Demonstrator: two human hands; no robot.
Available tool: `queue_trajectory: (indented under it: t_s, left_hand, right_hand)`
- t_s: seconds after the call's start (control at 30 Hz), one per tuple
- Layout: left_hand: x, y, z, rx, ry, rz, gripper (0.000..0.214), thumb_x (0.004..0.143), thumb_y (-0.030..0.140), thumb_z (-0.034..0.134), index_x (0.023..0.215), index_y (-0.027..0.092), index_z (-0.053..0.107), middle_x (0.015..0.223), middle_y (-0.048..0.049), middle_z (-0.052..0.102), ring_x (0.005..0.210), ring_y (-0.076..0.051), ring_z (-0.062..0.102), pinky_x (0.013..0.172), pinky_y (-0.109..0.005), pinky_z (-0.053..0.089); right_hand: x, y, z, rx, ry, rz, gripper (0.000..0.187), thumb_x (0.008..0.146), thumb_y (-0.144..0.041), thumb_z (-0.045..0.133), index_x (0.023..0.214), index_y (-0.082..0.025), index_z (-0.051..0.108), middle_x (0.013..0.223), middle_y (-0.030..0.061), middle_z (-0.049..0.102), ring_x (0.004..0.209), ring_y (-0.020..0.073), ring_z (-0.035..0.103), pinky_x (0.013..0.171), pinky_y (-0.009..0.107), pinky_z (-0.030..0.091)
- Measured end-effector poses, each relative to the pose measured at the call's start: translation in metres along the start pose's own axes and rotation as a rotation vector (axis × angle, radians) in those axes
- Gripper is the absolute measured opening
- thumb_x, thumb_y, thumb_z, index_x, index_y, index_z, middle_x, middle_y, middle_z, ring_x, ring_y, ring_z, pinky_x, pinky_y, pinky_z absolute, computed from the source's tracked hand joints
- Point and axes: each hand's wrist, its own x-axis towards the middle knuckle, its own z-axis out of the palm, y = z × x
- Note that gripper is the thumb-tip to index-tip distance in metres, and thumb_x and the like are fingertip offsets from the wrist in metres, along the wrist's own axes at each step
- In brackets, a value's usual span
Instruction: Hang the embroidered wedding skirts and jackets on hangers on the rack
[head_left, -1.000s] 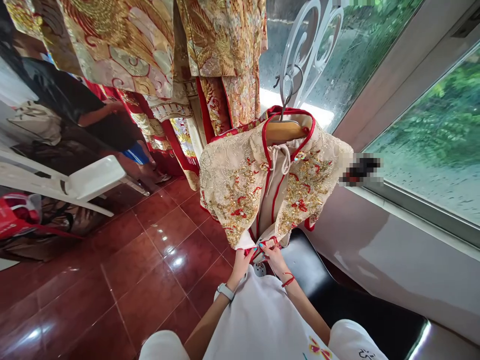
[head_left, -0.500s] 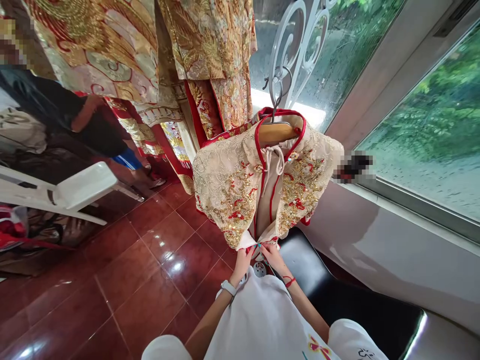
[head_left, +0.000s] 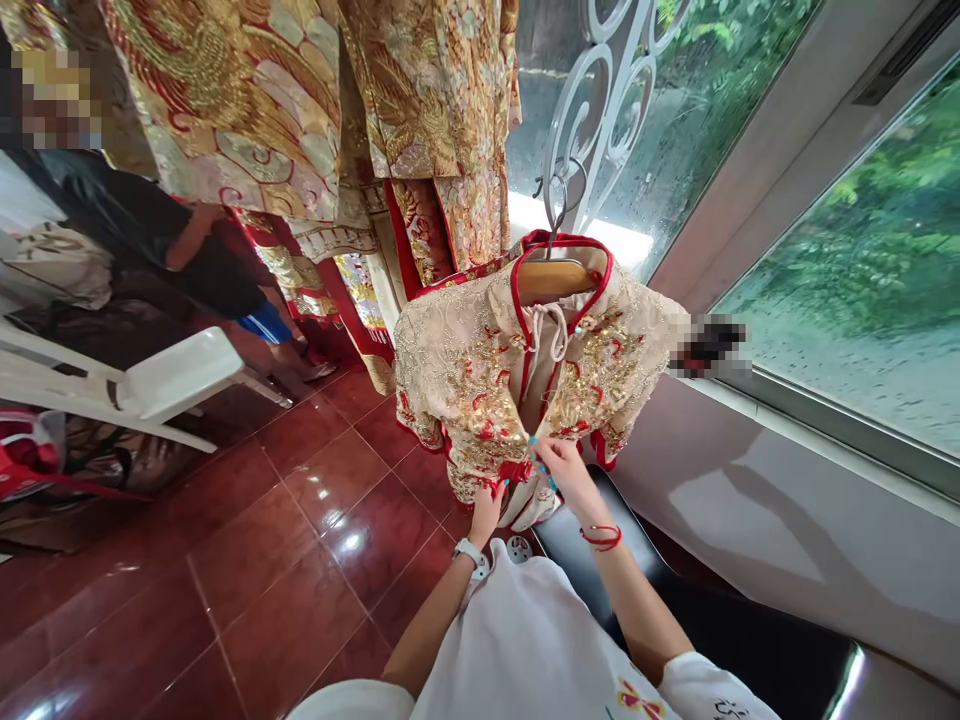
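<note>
A cream jacket (head_left: 465, 350) with gold sequins, red motifs and red piping hangs on a wooden hanger (head_left: 555, 282) before me. Pale cords are tied in a bow at its collar. My left hand (head_left: 487, 512), a white watch on its wrist, grips the lower front hem, fingers partly hidden by the fabric. Higher up, my right hand (head_left: 564, 470) pinches the front edge at the bottom of the V-shaped opening. Whether a zipper pull lies between those fingertips is too small to see. Below this pinch the two front panels meet.
Gold-and-red embroidered garments (head_left: 247, 110) hang at the upper left. The hanger hooks on a white metal scroll frame (head_left: 592, 110) by the window. A black seat (head_left: 720, 620) stands at right, a white chair (head_left: 180, 370) at left. Another person in dark clothes (head_left: 127, 210) is behind it.
My right hand has moved up the front opening from the hem, and the panels below it have come together. My left hand stays low at the hem. The view has shifted slightly.
</note>
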Motion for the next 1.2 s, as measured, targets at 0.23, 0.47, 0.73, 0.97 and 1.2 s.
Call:
queue_trajectory:
  t_s: [0.23, 0.47, 0.73, 0.97, 1.2]
  left_hand:
    - [0.029, 0.001, 0.011, 0.159, 0.015, 0.066, 0.049, 0.077, 0.060, 0.068, 0.054, 0.024, 0.044, 0.057, 0.0028, 0.045, 0.063, -0.018, 0.044, 0.074, -0.034, 0.041]
    - [0.030, -0.004, 0.009, 0.255, 0.030, 0.052, 0.054, 0.079, 0.070, 0.056, 0.054, 0.026, 0.039, 0.056, 0.0028, 0.041, 0.061, -0.017, 0.042, 0.070, -0.035, 0.041]
    - [0.018, -0.009, 0.007, 0.323, -0.007, -0.024, 0.052, 0.078, 0.070, 0.054, 0.057, 0.025, 0.039, 0.057, 0.0037, 0.039, 0.064, -0.018, 0.047, 0.071, -0.035, 0.044]
    - [0.016, 0.018, 0.008, 0.456, -0.146, -0.099, 0.050, 0.084, 0.058, 0.054, 0.053, 0.025, 0.032, 0.054, 0.0049, 0.035, 0.065, -0.018, 0.047, 0.072, -0.034, 0.044]
    - [-0.004, 0.128, -0.030, 0.572, -0.707, -0.178, 0.018, 0.069, 0.024, 0.075, 0.057, 0.018, 0.063, 0.052, 0.0006, 0.059, 0.052, -0.017, 0.055, 0.060, -0.030, 0.047]
  right_hand:
    - [0.023, -0.159, 0.019, 0.070, 0.157, -0.257, 0.031, 0.081, -0.035, 0.065, 0.060, -0.018, 0.052, 0.050, -0.0058, 0.045, 0.040, 0.0033, 0.032, 0.039, 0.019, 0.024]
    - [0.002, -0.182, 0.029, 0.063, 0.182, -0.295, 0.025, 0.082, -0.028, 0.059, 0.060, -0.017, 0.053, 0.049, -0.0067, 0.044, 0.039, 0.0028, 0.034, 0.038, 0.018, 0.022]
    - [0.004, -0.185, 0.020, 0.065, 0.158, -0.363, 0.035, 0.082, -0.040, 0.063, 0.057, -0.019, 0.051, 0.049, -0.0061, 0.042, 0.041, 0.0036, 0.033, 0.038, 0.018, 0.025]
    - [-0.005, -0.163, 0.004, 0.064, 0.064, -0.310, 0.050, 0.076, -0.062, 0.067, 0.058, -0.018, 0.052, 0.049, -0.0064, 0.039, 0.040, 0.0035, 0.029, 0.037, 0.019, 0.023]
    - [0.001, -0.152, -0.003, 0.007, 0.074, -0.316, 0.052, 0.076, -0.066, 0.064, 0.058, -0.019, 0.052, 0.049, -0.0046, 0.041, 0.042, 0.0060, 0.031, 0.038, 0.021, 0.025]
